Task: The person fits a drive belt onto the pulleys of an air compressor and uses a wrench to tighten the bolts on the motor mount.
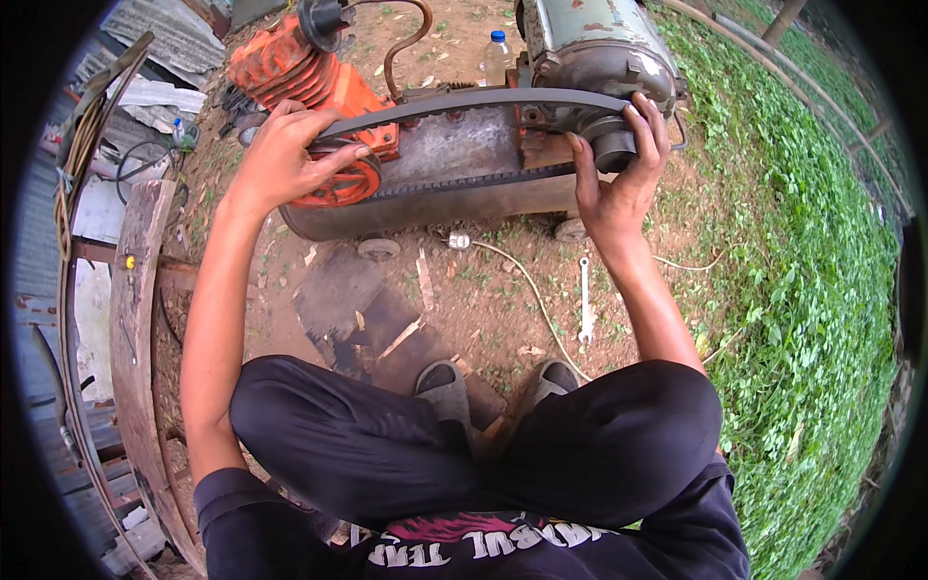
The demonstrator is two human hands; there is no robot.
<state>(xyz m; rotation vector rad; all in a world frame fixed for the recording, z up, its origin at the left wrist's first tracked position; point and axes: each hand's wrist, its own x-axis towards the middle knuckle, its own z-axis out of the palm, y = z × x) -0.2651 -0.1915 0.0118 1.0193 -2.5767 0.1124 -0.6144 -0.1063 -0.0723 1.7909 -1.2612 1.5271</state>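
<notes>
A black toothed drive belt (483,100) runs in a long loop between an orange flywheel pulley (340,184) on the left and a small dark motor pulley (612,145) on the right. My left hand (285,155) grips the belt's left end, thumb toward the orange pulley. At the other end my right hand (626,179) curls round the belt beside the motor pulley, fingertips on its top and thumb near the lower run. Behind the belt stand the orange finned compressor pump (290,72) and a worn grey-green electric motor (604,43), both mounted on a rusty tank (435,208).
A combination wrench (585,300) lies on the dirt near my right forearm. A pale cable with a plug (459,240) crosses the ground. A blue-capped bottle (498,58) stands behind the tank. Boards (140,280) and metal sheets line the left; green plants (812,319) cover the right.
</notes>
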